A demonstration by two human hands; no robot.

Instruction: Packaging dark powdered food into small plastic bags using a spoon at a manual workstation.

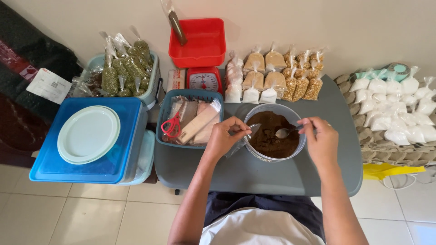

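A round tub point(259, 154) of dark brown powder point(271, 136) stands on the grey table point(272, 174) in front of me. My right hand point(321, 138) holds a metal spoon point(285, 132) by its handle, the bowl of the spoon just above the powder. My left hand point(227, 135) grips a small clear plastic bag point(241, 141) at the tub's left rim, its mouth facing the spoon.
A blue basket point(164, 119) with red scissors point(171, 125) and packets sits left of the tub. Behind stand a red scale point(204, 81) with a red tray point(199, 43), and several filled bags point(272, 79). White bags point(395, 109) lie right; blue bins and a plate point(88, 134) left.
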